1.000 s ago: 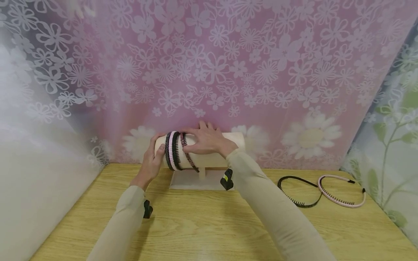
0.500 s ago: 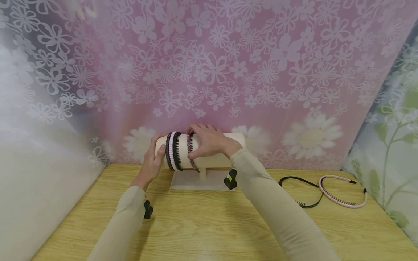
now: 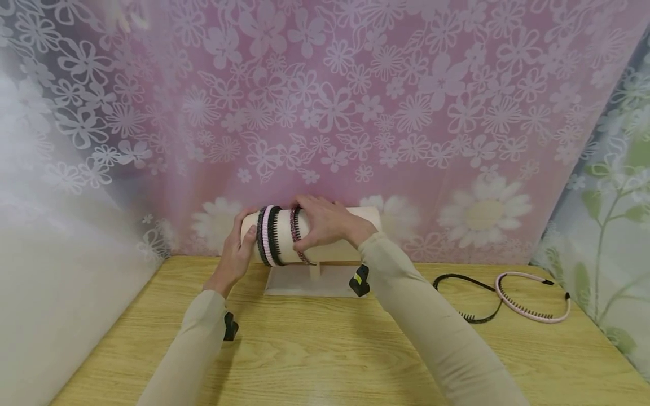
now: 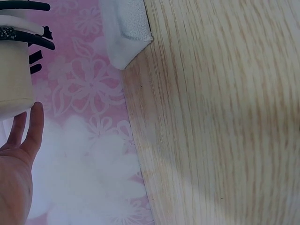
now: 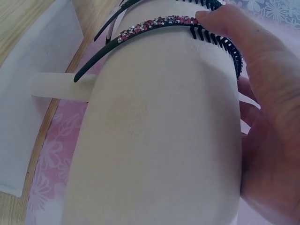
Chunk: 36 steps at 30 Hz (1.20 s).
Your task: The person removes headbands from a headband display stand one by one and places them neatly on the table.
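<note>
A cream padded headband stand [image 3: 335, 248] lies across the back of the table, its roll held up by a short post. My left hand [image 3: 233, 256] grips the roll's left end, thumb in front; the left wrist view shows fingertips at its rim. Side by side near that end sit a dark headband [image 3: 260, 239], a pink headband [image 3: 267, 237] and a black toothed headband [image 3: 275, 239]. To their right, my right hand [image 3: 327, 225] holds a headband with red and white stones [image 5: 154, 24] over the roll. Its thumb presses the stones' edge; the other fingers reach behind, partly hidden.
On the right of the wooden table [image 3: 304, 349] lie a black headband [image 3: 482, 321] and a pink headband [image 3: 533, 313], touching. The stand's flat pale base [image 3: 304, 287] rests near the floral backdrop [image 3: 325, 113]. The right sleeve covers part of the black headband.
The stone-covered headband has shifted right along the roll and now stands straighter, less slanted. My right hand moved right with it, its thumb lower. My left hand has stayed put.
</note>
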Tool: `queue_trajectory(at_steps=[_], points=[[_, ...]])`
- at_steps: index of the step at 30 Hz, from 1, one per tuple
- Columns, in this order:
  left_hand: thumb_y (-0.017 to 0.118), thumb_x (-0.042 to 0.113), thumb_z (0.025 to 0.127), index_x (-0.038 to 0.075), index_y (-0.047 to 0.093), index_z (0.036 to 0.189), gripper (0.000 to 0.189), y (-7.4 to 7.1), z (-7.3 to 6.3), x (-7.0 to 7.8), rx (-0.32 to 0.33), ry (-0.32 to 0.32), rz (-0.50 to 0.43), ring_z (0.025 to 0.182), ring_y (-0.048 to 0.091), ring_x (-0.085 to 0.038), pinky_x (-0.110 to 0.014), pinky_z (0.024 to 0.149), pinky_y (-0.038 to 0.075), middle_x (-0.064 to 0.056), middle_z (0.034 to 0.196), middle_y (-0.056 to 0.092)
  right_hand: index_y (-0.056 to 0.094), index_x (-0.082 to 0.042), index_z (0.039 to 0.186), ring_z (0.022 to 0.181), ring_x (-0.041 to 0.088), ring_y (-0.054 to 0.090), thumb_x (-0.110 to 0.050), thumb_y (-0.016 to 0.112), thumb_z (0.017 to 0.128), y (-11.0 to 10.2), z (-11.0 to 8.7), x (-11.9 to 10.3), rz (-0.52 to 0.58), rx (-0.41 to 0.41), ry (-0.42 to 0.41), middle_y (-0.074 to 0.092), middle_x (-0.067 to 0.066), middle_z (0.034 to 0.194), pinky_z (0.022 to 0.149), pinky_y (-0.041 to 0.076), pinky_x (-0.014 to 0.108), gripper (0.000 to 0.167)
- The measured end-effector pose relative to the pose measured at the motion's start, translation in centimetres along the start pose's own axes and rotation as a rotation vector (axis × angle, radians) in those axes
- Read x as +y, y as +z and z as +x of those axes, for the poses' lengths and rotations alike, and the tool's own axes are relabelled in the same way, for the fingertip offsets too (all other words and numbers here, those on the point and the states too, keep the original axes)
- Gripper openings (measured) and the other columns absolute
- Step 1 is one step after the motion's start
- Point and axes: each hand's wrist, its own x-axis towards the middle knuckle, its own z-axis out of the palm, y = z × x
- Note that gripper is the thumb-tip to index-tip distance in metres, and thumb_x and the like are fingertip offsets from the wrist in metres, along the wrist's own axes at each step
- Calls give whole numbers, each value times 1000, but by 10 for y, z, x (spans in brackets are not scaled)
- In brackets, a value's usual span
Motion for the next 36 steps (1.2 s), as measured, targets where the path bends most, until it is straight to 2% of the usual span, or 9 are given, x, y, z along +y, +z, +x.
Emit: queue_trajectory(at_steps=[9,16,36], points=[[40,35,110,24,35,155,47,-1,0,1,0,-1,11,116,61,-34,-56,95,48,-15,148,53,45,-23,147,124,20,53,-53,83,76,-3,-5,3,-6,12,-31,57,-2,142,101,46,49,86],[41,36,110,28,36,154,45,-2,0,1,-7,-9,-12,117,61,-33,-55,97,47,-14,146,55,44,-24,149,130,22,52,-54,83,76,-2,-8,5,-13,24,-24,54,-1,147,109,41,52,88],[40,37,110,29,37,154,45,-1,0,1,-3,-7,6,115,61,-34,-55,95,48,-14,144,56,43,-24,150,127,22,54,-55,82,76,0,-10,6,-8,29,-15,55,-1,145,103,44,53,89]])
